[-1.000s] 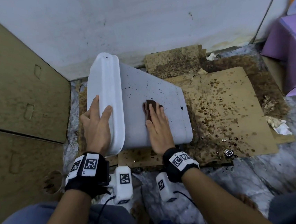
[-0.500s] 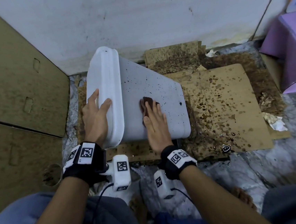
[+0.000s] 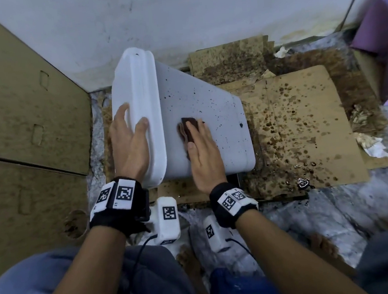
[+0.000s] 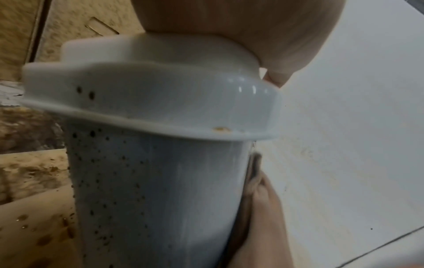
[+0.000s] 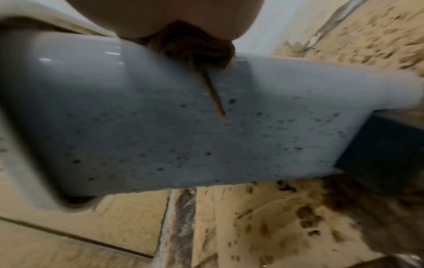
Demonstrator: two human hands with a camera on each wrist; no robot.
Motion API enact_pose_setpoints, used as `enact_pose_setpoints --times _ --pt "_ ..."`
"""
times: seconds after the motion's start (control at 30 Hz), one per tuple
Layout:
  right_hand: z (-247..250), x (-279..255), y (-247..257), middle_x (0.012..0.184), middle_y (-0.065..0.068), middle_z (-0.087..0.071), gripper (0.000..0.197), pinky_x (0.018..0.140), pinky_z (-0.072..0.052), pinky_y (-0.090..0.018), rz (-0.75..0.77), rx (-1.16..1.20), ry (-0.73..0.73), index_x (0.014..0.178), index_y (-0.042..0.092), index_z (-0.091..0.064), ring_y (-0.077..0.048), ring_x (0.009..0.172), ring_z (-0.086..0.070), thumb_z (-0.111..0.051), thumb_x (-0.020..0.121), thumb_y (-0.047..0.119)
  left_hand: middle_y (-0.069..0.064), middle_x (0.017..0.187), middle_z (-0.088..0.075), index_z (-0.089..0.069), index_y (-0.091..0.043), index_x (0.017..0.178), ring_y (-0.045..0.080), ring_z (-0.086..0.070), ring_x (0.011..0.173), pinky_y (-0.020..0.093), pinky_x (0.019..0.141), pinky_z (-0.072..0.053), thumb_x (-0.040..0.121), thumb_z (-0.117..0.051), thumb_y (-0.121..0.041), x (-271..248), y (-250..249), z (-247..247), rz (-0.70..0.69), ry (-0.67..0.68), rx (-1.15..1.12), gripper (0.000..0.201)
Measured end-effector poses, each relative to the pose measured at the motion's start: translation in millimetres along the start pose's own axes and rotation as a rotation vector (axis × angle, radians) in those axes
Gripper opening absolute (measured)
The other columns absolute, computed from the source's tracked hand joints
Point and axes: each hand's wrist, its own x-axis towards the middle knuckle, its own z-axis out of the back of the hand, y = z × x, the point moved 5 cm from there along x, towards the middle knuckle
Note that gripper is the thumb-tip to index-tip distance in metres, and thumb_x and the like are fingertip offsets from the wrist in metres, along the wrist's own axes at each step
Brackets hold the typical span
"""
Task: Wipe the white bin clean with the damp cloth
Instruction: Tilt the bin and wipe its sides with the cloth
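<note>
The white bin (image 3: 211, 112) lies on its side on stained cardboard, its lid end to the left, its upper wall speckled with dark spots. My left hand (image 3: 129, 138) rests flat on the lid end (image 4: 146, 94), fingers straight, thumb on the lid's rim. My right hand (image 3: 202, 146) lies flat on the upper wall and presses a dark brown cloth (image 3: 187, 129) against it. In the right wrist view the cloth (image 5: 195, 45) bulges from under the palm above the spotted side wall (image 5: 206, 127). Most of the cloth is hidden under the fingers.
Spattered brown cardboard (image 3: 305, 131) covers the floor right of the bin. A flat cardboard box (image 3: 23, 111) leans at the left. A white wall (image 3: 175, 13) stands close behind. Purple boxes (image 3: 384, 40) sit at the far right, crumpled paper (image 3: 370, 144) beside the cardboard.
The right hand and cloth stay at about the same spot on the bin's wall, sliding only slightly. The left hand stays on the lid end. The head view has shifted a little.
</note>
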Motion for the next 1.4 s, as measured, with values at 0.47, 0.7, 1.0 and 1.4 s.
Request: enact_pose_setpoints --times 0.47,0.7,1.0,1.4 --pt "-13.9 -11.3 1.2 0.160 -0.005 -0.001 0.053 0.120 0.004 -0.032 -0.012 -0.090 0.052 0.152 0.021 -0.011 -0.016 0.148 0.004 -0.019 0.102 0.035 0.006 0.151 -0.031 -0.032 -0.034 0.150 0.020 -0.036 0.136 0.037 0.114 -0.027 0.099 -0.043 -0.031 1.0 11.5 7.6 0.020 0.023 -0.023 0.052" --pt "-1.9 -12.9 -39.2 0.160 -0.001 -0.003 0.055 0.120 0.003 -0.031 -0.054 -0.103 0.018 0.152 0.025 -0.012 -0.012 0.147 0.002 -0.010 0.100 0.043 0.006 0.149 -0.032 -0.033 -0.034 0.150 0.018 -0.037 0.134 0.034 0.114 -0.028 0.100 -0.044 -0.029 0.2 9.9 7.2 0.018 0.016 -0.031 0.051" --pt "29.3 -5.4 -126.0 0.160 -0.008 -0.008 0.059 0.120 -0.002 -0.035 -0.475 -0.010 -0.088 0.152 0.021 -0.015 -0.019 0.148 -0.001 -0.019 0.096 0.040 0.005 0.148 -0.032 -0.035 -0.033 0.149 0.018 -0.039 0.133 0.040 0.115 -0.029 0.098 -0.045 -0.031 -2.6 -0.5 2.6 -0.006 0.007 -0.014 0.052" --pt "9.5 -12.1 -68.9 0.159 0.005 -0.001 0.054 0.119 0.005 -0.030 -0.077 -0.034 0.010 0.151 0.028 -0.011 -0.007 0.146 0.005 -0.015 0.100 0.044 0.007 0.147 -0.032 -0.035 -0.035 0.148 0.022 -0.037 0.135 0.047 0.115 -0.028 0.097 -0.043 -0.033 -1.0 3.2 2.3 -0.018 0.012 0.014 0.052"
